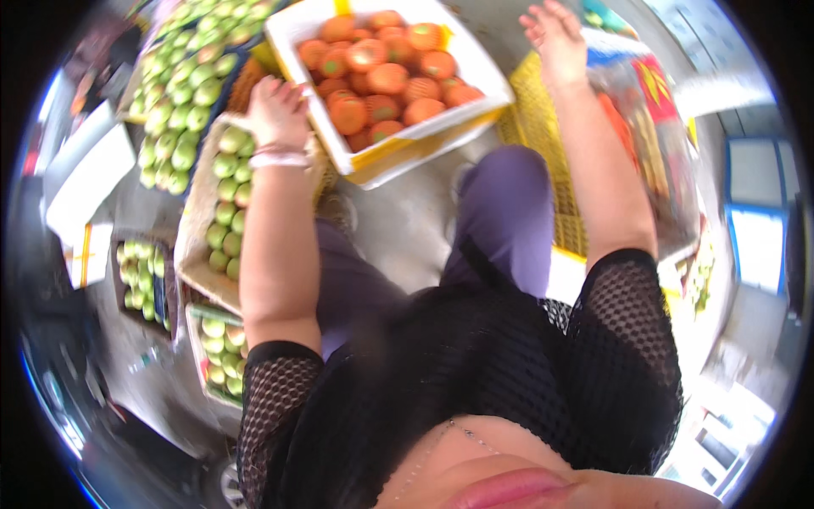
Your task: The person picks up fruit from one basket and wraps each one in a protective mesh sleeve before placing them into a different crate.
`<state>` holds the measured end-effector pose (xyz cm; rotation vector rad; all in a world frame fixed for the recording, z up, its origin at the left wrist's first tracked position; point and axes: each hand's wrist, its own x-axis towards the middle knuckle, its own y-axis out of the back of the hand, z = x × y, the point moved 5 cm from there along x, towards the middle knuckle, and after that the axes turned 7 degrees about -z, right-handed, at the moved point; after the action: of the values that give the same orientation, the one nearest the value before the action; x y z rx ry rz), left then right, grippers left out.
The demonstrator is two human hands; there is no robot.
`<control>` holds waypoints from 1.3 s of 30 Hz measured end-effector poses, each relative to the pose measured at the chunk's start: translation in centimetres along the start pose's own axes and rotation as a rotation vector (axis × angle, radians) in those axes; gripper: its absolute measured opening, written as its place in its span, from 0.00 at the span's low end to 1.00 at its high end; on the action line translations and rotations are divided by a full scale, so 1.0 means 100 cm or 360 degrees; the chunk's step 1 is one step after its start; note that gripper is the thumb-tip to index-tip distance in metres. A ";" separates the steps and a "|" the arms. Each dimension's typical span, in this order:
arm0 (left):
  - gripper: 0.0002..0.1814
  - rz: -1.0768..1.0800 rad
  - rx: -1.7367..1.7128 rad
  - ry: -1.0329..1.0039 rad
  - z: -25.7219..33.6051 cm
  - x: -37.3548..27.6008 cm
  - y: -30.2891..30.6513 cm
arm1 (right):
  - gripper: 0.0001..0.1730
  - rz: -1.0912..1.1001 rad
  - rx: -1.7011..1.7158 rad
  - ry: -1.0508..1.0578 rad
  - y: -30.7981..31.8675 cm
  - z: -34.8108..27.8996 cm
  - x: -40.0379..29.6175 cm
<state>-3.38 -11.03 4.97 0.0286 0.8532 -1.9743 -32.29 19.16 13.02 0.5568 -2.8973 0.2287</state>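
Note:
My left hand (278, 113), with a pale band on its wrist, is at the left outer wall of a white foam box (407, 141) with yellow tape. Whether its fingers grip the box's edge I cannot tell. Orange fruits (388, 78) in netting fill the box, which is tilted in the view. My right hand (557, 38) is raised to the right of the box, fingers apart, with nothing in it. Below it stands a yellow plastic crate (534, 108).
Crates of green fruit (184, 89) stand at the left, a lined box of green fruit (206, 235) under my left forearm. At the right are bagged goods (648, 140) on a stack. A parked car (172, 439) shows at the lower left.

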 end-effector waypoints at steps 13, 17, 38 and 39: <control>0.22 -0.0049 0.0436 0.0224 -0.046 0.011 -0.004 | 0.43 -0.1052 -0.2565 -0.1672 0.383 0.101 -0.121; 0.20 -0.0050 0.0558 0.0273 -0.055 0.008 -0.001 | 0.42 -0.1293 -0.2656 -0.1672 0.347 0.074 -0.125; 0.17 -0.0874 0.0490 -0.0212 -0.023 -0.074 -0.082 | 0.15 -0.0748 -0.0507 0.0602 -0.115 -0.059 -0.064; 0.17 -0.0969 0.0453 -0.0231 -0.016 -0.063 -0.077 | 0.15 -0.0764 -0.0499 0.0637 -0.150 -0.047 -0.075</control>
<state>-6.41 -2.95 10.18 -0.2321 0.5109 -2.6188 -19.08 8.90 17.78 0.9874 -2.2717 -0.1632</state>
